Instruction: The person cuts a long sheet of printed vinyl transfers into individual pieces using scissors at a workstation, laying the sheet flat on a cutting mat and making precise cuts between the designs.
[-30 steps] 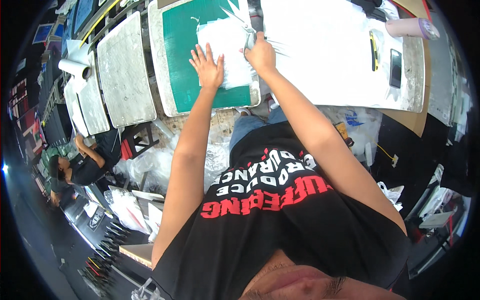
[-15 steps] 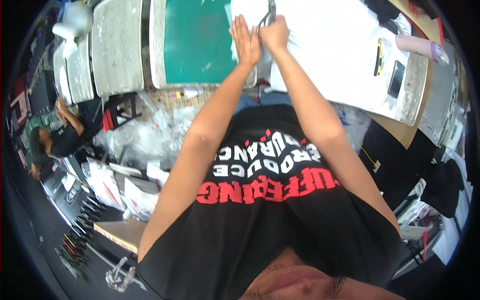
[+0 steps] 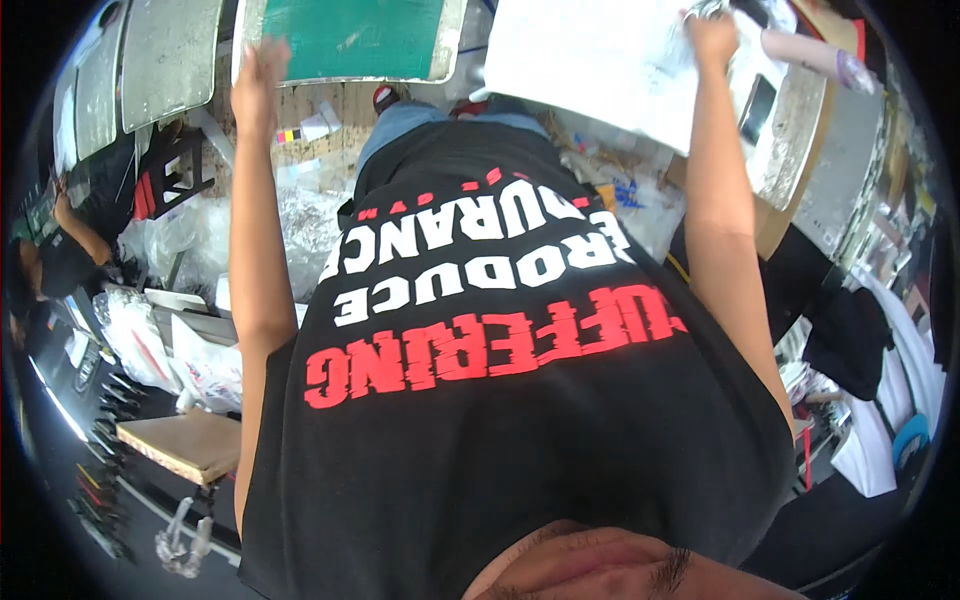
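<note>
My right hand [image 3: 712,42] is closed around a pair of scissors [image 3: 704,9], partly blurred at the top edge. It is over the right part of a wide white sheet [image 3: 580,60] that covers a board. My left hand [image 3: 262,75] is raised near the left edge of a green panel [image 3: 365,35] on a grey-rimmed board. Motion smears its fingers, so I cannot make out their pose or anything in them.
Right of the white sheet lie a dark phone [image 3: 758,108] and a pale pink bottle [image 3: 800,52]. Grey boards [image 3: 170,60] line the left. Clear plastic wrapping [image 3: 205,225] heaps below them. Another person [image 3: 70,245] works at far left.
My hands have parted. The left has swung left, off the white sheet to the green panel's far edge; the right has moved right with the scissors. My view has shifted too.
</note>
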`<act>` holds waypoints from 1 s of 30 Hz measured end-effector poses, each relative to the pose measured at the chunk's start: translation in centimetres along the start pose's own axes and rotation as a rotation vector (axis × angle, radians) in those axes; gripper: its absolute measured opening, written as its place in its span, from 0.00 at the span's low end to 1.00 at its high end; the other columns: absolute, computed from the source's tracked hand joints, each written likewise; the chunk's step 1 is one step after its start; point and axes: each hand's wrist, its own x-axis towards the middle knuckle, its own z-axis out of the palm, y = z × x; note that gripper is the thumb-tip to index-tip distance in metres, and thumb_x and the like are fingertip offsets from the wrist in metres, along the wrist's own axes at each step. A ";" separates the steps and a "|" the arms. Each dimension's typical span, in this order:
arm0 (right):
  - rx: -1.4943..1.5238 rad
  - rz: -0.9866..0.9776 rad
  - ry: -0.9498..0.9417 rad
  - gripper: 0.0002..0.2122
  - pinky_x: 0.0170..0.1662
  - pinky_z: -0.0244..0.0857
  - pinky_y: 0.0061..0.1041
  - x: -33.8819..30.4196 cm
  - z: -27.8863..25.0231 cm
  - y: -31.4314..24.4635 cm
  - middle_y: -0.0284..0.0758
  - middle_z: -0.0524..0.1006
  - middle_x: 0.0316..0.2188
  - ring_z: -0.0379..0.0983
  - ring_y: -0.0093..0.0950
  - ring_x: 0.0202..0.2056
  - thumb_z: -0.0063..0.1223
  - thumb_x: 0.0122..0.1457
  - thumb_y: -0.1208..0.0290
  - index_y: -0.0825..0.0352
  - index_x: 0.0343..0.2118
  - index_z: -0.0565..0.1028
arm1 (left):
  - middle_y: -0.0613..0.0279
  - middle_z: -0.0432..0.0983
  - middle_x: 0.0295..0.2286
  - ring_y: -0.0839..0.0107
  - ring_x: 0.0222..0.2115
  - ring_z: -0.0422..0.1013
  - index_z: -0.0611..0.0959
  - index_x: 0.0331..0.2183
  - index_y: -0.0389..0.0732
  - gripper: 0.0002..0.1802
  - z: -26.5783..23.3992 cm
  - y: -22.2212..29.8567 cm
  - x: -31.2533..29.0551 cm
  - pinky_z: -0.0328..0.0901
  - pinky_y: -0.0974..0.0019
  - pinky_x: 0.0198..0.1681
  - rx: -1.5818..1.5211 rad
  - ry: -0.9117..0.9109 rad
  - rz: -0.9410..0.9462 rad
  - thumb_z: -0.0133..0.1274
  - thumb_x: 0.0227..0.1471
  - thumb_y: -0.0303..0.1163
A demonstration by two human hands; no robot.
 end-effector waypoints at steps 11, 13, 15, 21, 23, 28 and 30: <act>0.797 0.026 0.051 0.22 0.37 0.70 0.21 -5.2 -2.8 -0.9 0.41 0.81 0.32 0.79 0.27 0.36 0.66 0.49 0.82 0.70 0.45 0.68 | 0.57 0.79 0.42 0.67 0.44 0.74 0.79 0.47 0.36 0.24 -20.9 -13.7 -26.6 0.65 0.66 0.47 0.130 0.676 -0.386 0.52 0.59 0.46; 0.954 -0.090 -0.186 0.23 0.39 0.71 0.22 -7.5 -3.7 -4.3 0.43 0.81 0.32 0.78 0.27 0.36 0.67 0.50 0.80 0.74 0.46 0.65 | 0.52 0.79 0.43 0.64 0.44 0.75 0.78 0.48 0.33 0.22 -22.5 -14.2 -28.0 0.68 0.64 0.48 0.016 0.865 -0.184 0.51 0.60 0.42; 0.991 -0.166 -0.434 0.23 0.40 0.71 0.22 -10.0 -4.2 -7.6 0.43 0.80 0.31 0.78 0.26 0.35 0.66 0.51 0.80 0.75 0.46 0.65 | 0.54 0.80 0.40 0.66 0.42 0.76 0.79 0.47 0.34 0.19 -20.1 -13.7 -25.8 0.68 0.65 0.46 -0.023 0.860 -0.041 0.50 0.60 0.38; 0.488 -0.623 -0.886 0.25 0.39 0.65 0.16 -17.8 -4.7 -21.8 0.37 0.81 0.34 0.75 0.19 0.33 0.63 0.52 0.78 0.80 0.51 0.68 | 0.61 0.81 0.37 0.70 0.38 0.75 0.83 0.43 0.42 0.17 -3.9 -13.8 -21.2 0.69 0.66 0.44 0.085 0.247 0.102 0.56 0.56 0.42; 0.299 -0.773 -0.801 0.25 0.40 0.65 0.17 -20.4 -5.4 -25.3 0.37 0.81 0.34 0.75 0.20 0.34 0.65 0.51 0.75 0.78 0.51 0.70 | 0.54 0.80 0.40 0.66 0.36 0.77 0.81 0.47 0.42 0.25 0.3 -14.2 -22.1 0.70 0.65 0.41 0.175 0.057 0.239 0.57 0.53 0.48; 0.400 -0.826 -0.886 0.25 0.37 0.65 0.16 -24.1 -6.4 -30.2 0.35 0.81 0.34 0.73 0.17 0.33 0.69 0.50 0.70 0.75 0.49 0.71 | 0.54 0.80 0.42 0.61 0.41 0.76 0.80 0.49 0.41 0.30 0.4 -17.0 -25.3 0.69 0.63 0.45 0.162 -0.120 0.236 0.58 0.51 0.52; 0.289 -0.877 -0.852 0.25 0.36 0.64 0.14 -25.4 -6.6 -31.0 0.34 0.82 0.33 0.74 0.16 0.33 0.69 0.50 0.70 0.76 0.49 0.72 | 0.54 0.80 0.42 0.61 0.41 0.76 0.80 0.48 0.40 0.30 -2.5 -17.3 -26.8 0.69 0.62 0.45 0.183 -0.020 0.208 0.58 0.51 0.52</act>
